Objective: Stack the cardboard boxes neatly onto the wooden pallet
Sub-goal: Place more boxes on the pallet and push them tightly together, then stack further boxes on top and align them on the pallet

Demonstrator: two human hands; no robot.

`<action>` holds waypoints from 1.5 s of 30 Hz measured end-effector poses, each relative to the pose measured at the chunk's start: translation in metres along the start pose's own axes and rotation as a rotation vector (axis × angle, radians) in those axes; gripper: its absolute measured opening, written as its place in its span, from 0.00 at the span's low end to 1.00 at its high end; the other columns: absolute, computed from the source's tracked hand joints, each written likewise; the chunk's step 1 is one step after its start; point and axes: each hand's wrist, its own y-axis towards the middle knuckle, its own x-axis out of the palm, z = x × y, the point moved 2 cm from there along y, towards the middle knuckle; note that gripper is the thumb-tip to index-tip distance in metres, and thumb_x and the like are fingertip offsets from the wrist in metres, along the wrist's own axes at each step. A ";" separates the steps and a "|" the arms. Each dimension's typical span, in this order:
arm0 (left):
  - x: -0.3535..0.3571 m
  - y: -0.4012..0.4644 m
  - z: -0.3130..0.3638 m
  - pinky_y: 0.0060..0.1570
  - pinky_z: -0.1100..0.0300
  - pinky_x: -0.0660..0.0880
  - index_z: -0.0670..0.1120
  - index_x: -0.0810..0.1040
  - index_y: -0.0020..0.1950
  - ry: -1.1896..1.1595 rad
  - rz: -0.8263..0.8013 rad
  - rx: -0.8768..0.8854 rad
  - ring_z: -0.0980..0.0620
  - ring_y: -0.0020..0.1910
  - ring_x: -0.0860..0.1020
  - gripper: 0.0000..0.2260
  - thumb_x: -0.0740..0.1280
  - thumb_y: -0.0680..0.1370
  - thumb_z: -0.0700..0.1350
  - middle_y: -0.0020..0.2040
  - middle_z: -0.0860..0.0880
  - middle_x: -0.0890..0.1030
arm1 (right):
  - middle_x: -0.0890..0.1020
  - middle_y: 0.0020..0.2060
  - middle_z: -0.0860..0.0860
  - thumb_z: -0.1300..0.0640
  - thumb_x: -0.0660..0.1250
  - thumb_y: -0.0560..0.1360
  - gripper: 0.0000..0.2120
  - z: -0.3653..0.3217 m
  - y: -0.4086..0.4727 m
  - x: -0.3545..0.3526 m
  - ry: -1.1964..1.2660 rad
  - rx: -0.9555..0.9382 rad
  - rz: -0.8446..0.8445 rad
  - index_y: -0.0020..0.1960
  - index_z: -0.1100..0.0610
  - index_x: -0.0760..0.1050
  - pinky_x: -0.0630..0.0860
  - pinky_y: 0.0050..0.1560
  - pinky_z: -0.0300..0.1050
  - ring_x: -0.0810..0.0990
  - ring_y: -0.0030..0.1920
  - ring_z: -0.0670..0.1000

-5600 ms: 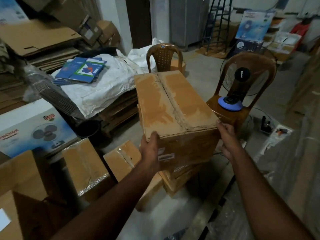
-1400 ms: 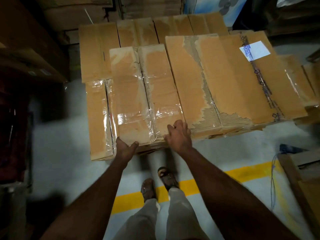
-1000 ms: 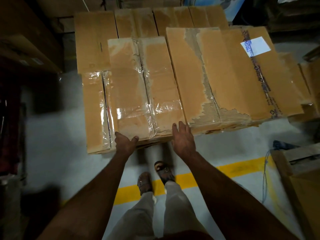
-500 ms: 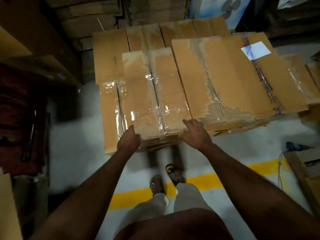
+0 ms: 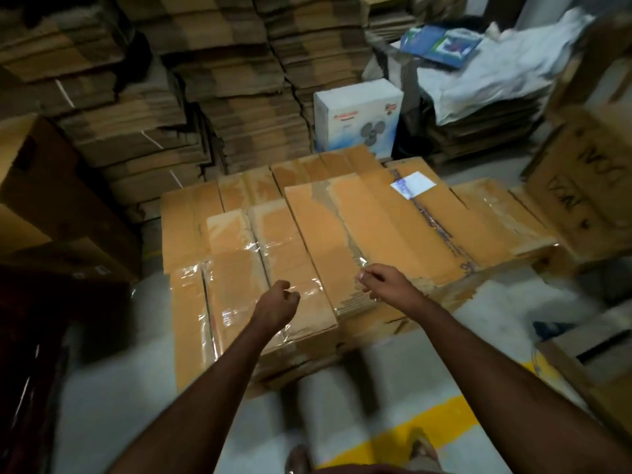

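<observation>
Both hands, left hand (image 5: 278, 302) and right hand (image 5: 383, 282), have released the taped box (image 5: 266, 268), now hovering loosely curled and empty, placement evidently complete.

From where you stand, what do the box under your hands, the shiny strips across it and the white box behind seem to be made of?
The box looks like brown corrugated cardboard, matte; the neighbouring box has its top layer torn, baring ribbed fluting. The shiny strips seem to be clear plastic packing tape, glossy and wrinkled, catching the light. The white box is probably printed cardboard with a smoother finish, showing a fan picture.
</observation>
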 end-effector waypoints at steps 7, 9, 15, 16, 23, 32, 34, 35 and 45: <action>0.103 0.007 0.164 0.57 0.57 0.71 0.41 0.71 0.71 -0.008 -0.072 0.218 0.45 0.62 0.76 0.18 0.62 0.83 0.46 0.66 0.41 0.78 | 0.81 0.42 0.51 0.55 0.65 0.81 0.08 0.062 -0.047 -0.146 0.090 0.006 0.155 0.51 0.58 0.80 0.73 0.41 0.40 0.78 0.40 0.46; 0.145 0.006 0.216 0.59 0.57 0.71 0.41 0.71 0.72 -0.018 -0.128 0.278 0.45 0.63 0.76 0.18 0.62 0.83 0.46 0.66 0.42 0.78 | 0.81 0.41 0.49 0.55 0.65 0.81 0.07 0.087 -0.063 -0.195 0.118 0.014 0.217 0.50 0.56 0.80 0.72 0.41 0.38 0.77 0.39 0.45; 0.249 -0.003 0.347 0.54 0.59 0.70 0.50 0.74 0.65 -0.067 -0.275 0.418 0.52 0.58 0.77 0.11 0.63 0.83 0.47 0.59 0.52 0.78 | 0.80 0.42 0.51 0.55 0.62 0.82 0.09 0.162 -0.111 -0.321 0.250 0.139 0.422 0.53 0.58 0.78 0.72 0.39 0.34 0.77 0.40 0.47; 0.262 -0.002 0.362 0.53 0.60 0.70 0.51 0.74 0.65 -0.063 -0.290 0.425 0.52 0.58 0.77 0.11 0.63 0.83 0.48 0.60 0.52 0.78 | 0.81 0.43 0.51 0.53 0.63 0.82 0.09 0.174 -0.116 -0.338 0.245 0.152 0.434 0.52 0.57 0.79 0.73 0.41 0.37 0.78 0.41 0.47; 0.340 0.033 0.447 0.62 0.53 0.74 0.46 0.75 0.69 0.015 -0.384 0.430 0.49 0.61 0.77 0.15 0.63 0.83 0.48 0.61 0.50 0.78 | 0.82 0.45 0.50 0.55 0.64 0.81 0.06 0.236 -0.113 -0.436 0.303 0.208 0.541 0.47 0.50 0.79 0.73 0.43 0.39 0.80 0.43 0.47; 0.453 0.164 0.595 0.53 0.58 0.70 0.42 0.76 0.68 0.157 -0.511 0.515 0.45 0.62 0.76 0.14 0.61 0.84 0.45 0.64 0.43 0.79 | 0.80 0.40 0.52 0.60 0.65 0.79 0.05 0.311 -0.048 -0.592 0.209 0.365 0.694 0.51 0.57 0.80 0.71 0.35 0.34 0.77 0.38 0.47; 0.471 0.193 0.633 0.51 0.59 0.70 0.42 0.77 0.65 0.162 -0.546 0.516 0.48 0.58 0.76 0.12 0.60 0.84 0.44 0.62 0.43 0.79 | 0.80 0.41 0.54 0.58 0.64 0.80 0.08 0.323 -0.033 -0.634 0.185 0.415 0.708 0.54 0.60 0.79 0.73 0.42 0.41 0.77 0.41 0.51; 0.477 0.205 0.652 0.50 0.60 0.70 0.43 0.76 0.63 0.144 -0.562 0.513 0.50 0.56 0.75 0.11 0.60 0.84 0.44 0.61 0.44 0.78 | 0.80 0.42 0.55 0.56 0.64 0.80 0.09 0.327 -0.024 -0.655 0.165 0.429 0.708 0.54 0.60 0.79 0.75 0.46 0.45 0.78 0.43 0.53; 0.538 0.285 0.784 0.59 0.53 0.74 0.50 0.75 0.52 0.010 -0.623 0.495 0.44 0.57 0.78 0.03 0.62 0.83 0.44 0.54 0.46 0.81 | 0.82 0.47 0.53 0.56 0.65 0.81 0.08 0.351 0.032 -0.808 0.170 0.474 0.801 0.58 0.55 0.77 0.77 0.44 0.45 0.79 0.44 0.51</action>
